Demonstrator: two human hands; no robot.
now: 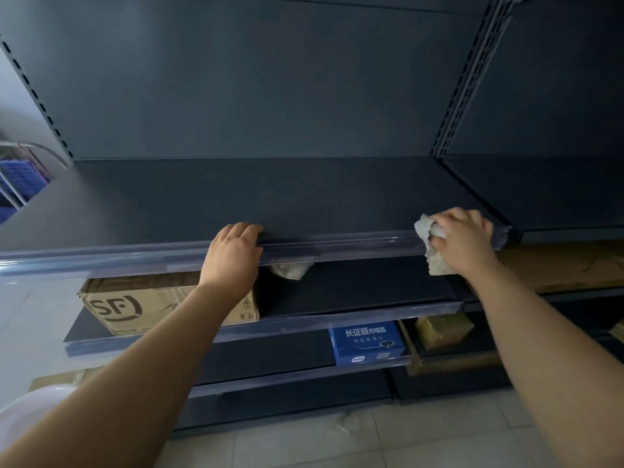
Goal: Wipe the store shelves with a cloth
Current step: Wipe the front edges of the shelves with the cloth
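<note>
The dark grey top shelf runs across the view with a clear plastic strip along its front edge. My right hand grips a crumpled grey cloth and presses it against the strip near the shelf's right end. My left hand holds the front edge near the middle, fingers curled over the top. A second pale cloth scrap shows just under the edge beside that hand. I cannot tell whether the left hand holds it.
On the shelf below, a cardboard SF box sits at the left. Lower down are a blue box and a yellowish box. A slotted upright divides the bays. Blue crates stand far left, above a tiled floor.
</note>
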